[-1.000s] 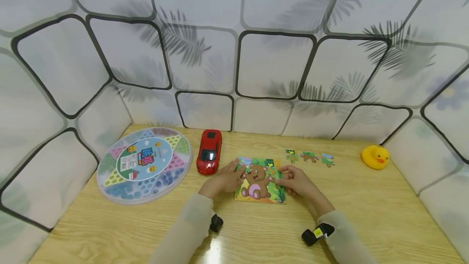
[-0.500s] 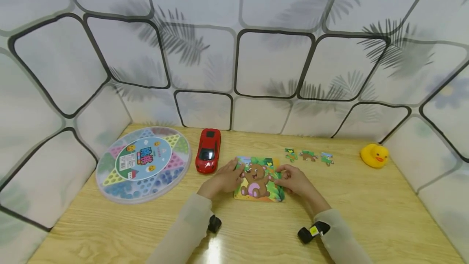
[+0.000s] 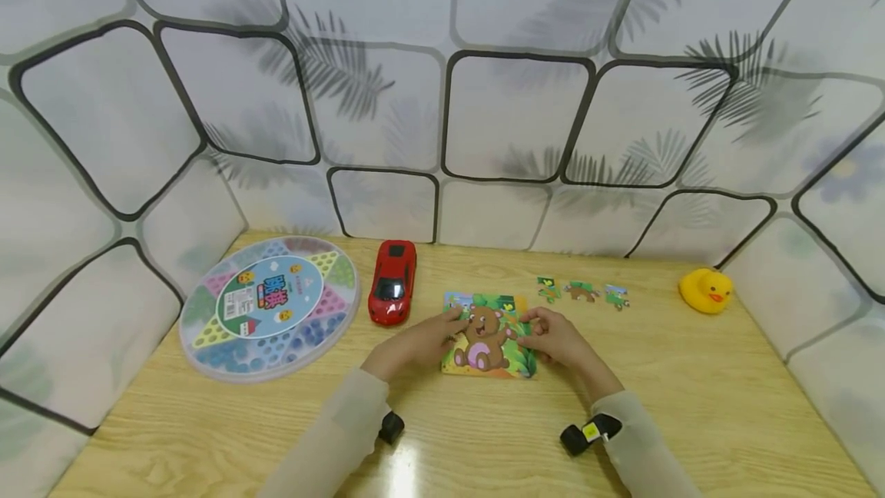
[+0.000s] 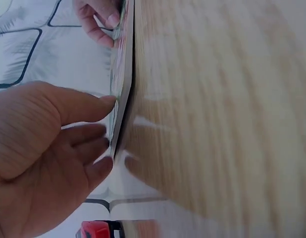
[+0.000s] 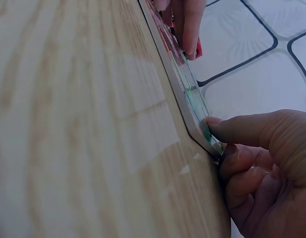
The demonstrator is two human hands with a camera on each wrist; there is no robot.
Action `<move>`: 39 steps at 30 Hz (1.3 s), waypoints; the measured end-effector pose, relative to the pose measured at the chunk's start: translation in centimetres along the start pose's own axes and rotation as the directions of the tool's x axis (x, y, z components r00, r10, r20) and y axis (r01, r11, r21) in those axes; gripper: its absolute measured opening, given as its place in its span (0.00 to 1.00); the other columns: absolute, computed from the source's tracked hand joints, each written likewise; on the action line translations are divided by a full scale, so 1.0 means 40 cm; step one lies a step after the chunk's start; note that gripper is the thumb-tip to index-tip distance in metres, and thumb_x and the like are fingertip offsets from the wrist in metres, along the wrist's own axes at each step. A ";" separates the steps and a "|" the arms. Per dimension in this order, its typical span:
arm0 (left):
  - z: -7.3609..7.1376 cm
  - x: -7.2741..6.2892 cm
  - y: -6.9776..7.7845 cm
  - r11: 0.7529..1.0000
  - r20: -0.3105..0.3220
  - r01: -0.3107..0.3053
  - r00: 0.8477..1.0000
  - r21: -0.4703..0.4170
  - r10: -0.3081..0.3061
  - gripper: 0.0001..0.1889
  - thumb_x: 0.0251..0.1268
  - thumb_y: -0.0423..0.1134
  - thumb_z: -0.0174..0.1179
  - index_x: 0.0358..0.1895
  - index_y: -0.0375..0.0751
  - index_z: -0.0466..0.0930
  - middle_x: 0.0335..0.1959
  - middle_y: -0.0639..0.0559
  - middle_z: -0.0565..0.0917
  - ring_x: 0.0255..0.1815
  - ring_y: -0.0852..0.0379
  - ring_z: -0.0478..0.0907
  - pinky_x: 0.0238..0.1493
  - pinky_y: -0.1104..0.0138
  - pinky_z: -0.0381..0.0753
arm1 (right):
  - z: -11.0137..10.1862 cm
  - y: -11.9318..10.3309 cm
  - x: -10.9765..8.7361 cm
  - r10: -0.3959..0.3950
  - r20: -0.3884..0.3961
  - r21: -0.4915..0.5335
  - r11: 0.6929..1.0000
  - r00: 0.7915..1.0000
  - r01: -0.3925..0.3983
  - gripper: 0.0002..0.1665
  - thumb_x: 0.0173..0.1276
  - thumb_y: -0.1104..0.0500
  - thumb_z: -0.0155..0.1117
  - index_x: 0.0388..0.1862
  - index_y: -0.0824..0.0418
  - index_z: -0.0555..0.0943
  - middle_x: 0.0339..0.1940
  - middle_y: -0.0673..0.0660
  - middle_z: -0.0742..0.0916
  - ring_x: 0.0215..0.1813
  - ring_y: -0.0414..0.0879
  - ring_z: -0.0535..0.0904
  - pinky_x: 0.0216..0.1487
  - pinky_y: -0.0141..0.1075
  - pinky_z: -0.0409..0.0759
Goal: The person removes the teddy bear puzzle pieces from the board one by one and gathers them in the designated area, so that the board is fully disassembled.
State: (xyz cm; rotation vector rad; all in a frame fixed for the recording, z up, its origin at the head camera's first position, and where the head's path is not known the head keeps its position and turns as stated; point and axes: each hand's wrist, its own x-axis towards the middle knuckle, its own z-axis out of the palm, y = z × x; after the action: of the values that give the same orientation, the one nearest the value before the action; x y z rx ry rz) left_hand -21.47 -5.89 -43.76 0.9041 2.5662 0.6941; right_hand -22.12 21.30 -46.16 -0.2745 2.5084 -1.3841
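Note:
A bear-picture jigsaw puzzle (image 3: pixel 486 336) lies flat on the wooden table, between both hands. My left hand (image 3: pixel 430 338) rests at its left edge. In the left wrist view, that thumb touches the puzzle's top near the border, while the relaxed fingers sit along the side. At the opposite edge, my right hand (image 3: pixel 553 335) pinches the border. Its thumb (image 5: pixel 237 130) presses on top, and the other fingers curl in beside the board's corner, partly hidden. Three loose jigsaw pieces (image 3: pixel 581 292) lie in a row beyond the right hand.
A red toy car (image 3: pixel 392 283) stands behind the left hand. Farther left lies a round Chinese checkers set (image 3: pixel 270 310). A yellow rubber duck (image 3: pixel 705 290) sits at the far right. Patterned fabric walls (image 3: pixel 512 117) enclose the table's back and sides.
My left hand has shifted slightly left, its fingers covering less of the puzzle. The right hand keeps its hold on the right edge. Puzzle and loose pieces stay in place.

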 end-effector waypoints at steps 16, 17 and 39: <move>0.013 -0.016 0.008 0.988 0.152 -0.094 0.985 0.121 0.075 0.25 0.73 0.42 0.48 0.71 0.49 0.63 0.76 0.41 0.47 0.76 0.45 0.42 0.71 0.52 0.52 | 0.000 -0.004 -0.015 0.008 0.000 0.036 0.999 1.000 -0.008 0.22 0.62 0.62 0.66 0.53 0.69 0.72 0.20 0.52 0.73 0.15 0.40 0.66 0.16 0.27 0.64; 0.013 -0.017 0.009 0.988 0.158 -0.093 0.985 0.126 0.072 0.25 0.73 0.42 0.49 0.71 0.49 0.63 0.76 0.41 0.47 0.76 0.45 0.42 0.71 0.51 0.52 | 0.001 -0.004 -0.016 0.008 0.006 0.038 0.999 1.000 -0.008 0.22 0.62 0.62 0.66 0.53 0.69 0.72 0.20 0.52 0.73 0.15 0.40 0.66 0.16 0.27 0.64; 0.001 -0.015 0.012 0.996 0.193 -0.042 0.981 0.080 0.026 0.25 0.73 0.42 0.49 0.71 0.51 0.63 0.77 0.43 0.45 0.76 0.46 0.39 0.71 0.50 0.49 | 0.030 -0.068 -0.023 0.008 -0.129 -0.196 0.980 0.992 -0.033 0.18 0.59 0.68 0.67 0.46 0.64 0.71 0.20 0.53 0.73 0.16 0.41 0.73 0.18 0.29 0.70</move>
State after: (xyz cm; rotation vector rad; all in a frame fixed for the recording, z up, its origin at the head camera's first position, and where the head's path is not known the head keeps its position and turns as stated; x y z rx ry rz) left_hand -20.76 -5.95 -43.43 0.9926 2.4291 0.4858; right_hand -20.75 19.19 -44.33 -0.2027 2.7509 -1.1794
